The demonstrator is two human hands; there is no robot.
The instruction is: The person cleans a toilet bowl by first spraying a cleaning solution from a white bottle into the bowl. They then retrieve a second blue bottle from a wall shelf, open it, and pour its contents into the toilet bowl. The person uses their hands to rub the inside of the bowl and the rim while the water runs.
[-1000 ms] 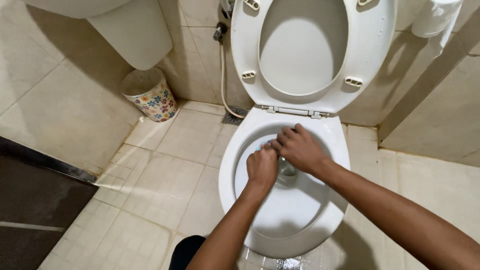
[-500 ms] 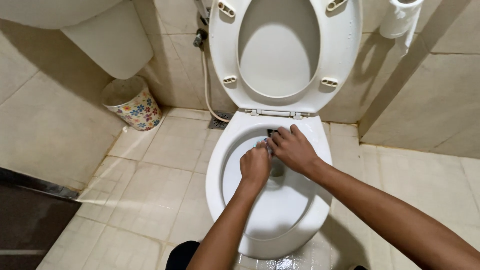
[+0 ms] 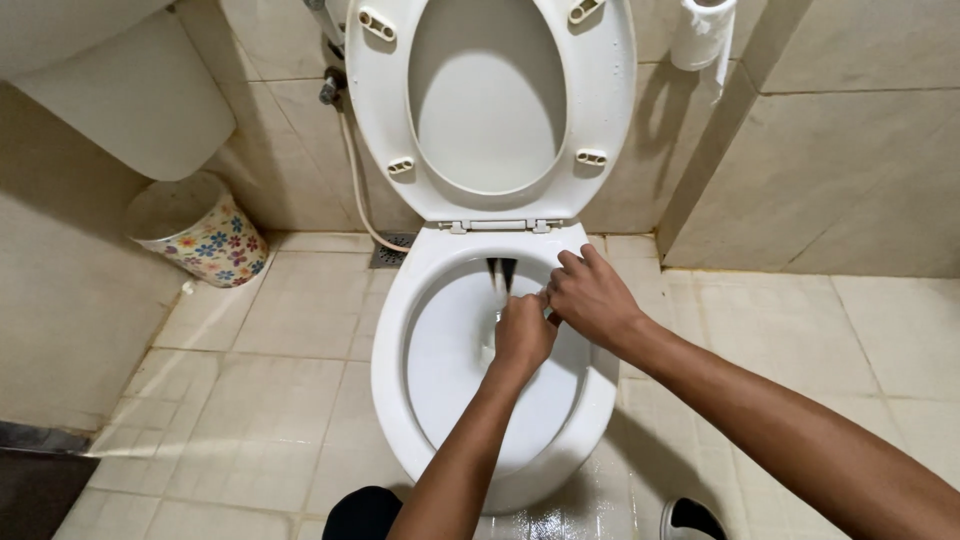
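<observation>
Inside the toilet bowl (image 3: 440, 400), toward its back edge under the hinge, you have a small dark-tipped object (image 3: 500, 275), blurred and mostly hidden, so its kind cannot be told. Your left hand (image 3: 523, 335) is closed in a fist over the bowl, gripping its lower part. Your right hand (image 3: 592, 298) is just beside the left one, touching it, fingers curled shut; whether it also grips the object cannot be told. The seat and lid (image 3: 490, 110) stand raised against the tiled wall. A white hose (image 3: 355, 190) hangs down the wall left of the bowl, a flowered waste bin (image 3: 200, 235) sits on the floor in the left corner, and a paper roll (image 3: 700, 35) hangs at upper right.
</observation>
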